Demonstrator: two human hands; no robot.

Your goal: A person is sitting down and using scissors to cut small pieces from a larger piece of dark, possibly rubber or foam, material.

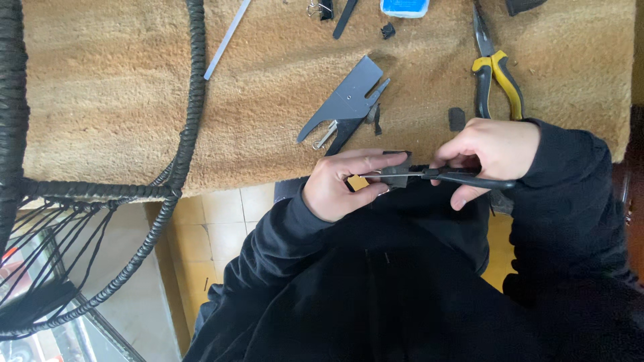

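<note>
Your left hand (339, 184) pinched a small dark grey flat piece (394, 175) between thumb and fingers, just above your lap and at the near edge of the tan fuzzy mat (121, 94). Your right hand (493, 154) was closed around the black handles of a pair of scissors (456, 176), and the blades touched the small piece. On the mat near your hands lay a grey flat metal bracket (349, 100) and yellow-handled pliers (495, 67). A black rope-wrapped chair frame (194, 94) stood well off to the side.
</note>
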